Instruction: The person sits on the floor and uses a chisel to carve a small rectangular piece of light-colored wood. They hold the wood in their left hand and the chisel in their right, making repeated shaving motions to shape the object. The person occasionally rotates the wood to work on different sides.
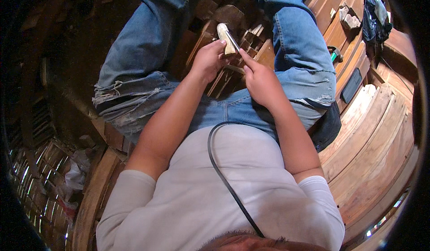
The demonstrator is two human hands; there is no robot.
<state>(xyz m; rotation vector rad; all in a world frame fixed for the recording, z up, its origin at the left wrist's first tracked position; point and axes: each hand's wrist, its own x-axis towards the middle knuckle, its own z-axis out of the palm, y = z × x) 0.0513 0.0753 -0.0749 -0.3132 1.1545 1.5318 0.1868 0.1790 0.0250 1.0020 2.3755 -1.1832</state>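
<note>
Pale block [222, 32] held up between the two hands, its rounded end pointing away from the person and its cut end between the left fingers and the blade. The left hand [209, 61] pinches the block near this lower end, thumb laid on its left side, other fingers partly hidden beneath. The right hand [260, 80] is closed around the handle end of a narrow metal blade [232, 40], forefinger stretched along it; the blade lies along the block's right side, and whether its edge bites in is too small to tell. Beneath and beyond the hands, wood scraps [254, 38] are spread in shadow between the legs of worn blue jeans [301, 36], which flank the hands on either side. Nearer the body than the hands, a black cable [218, 166] curves down a white shirt [224, 161]. To the right of the hands, past the jeans, lie a dark slab [351, 85] and a green-handled tool [334, 55]; farther out and forward are a pale chunk [350, 17] and a black bag [374, 24]. Right and nearer the body, long planks [365, 139] run in rows
</note>
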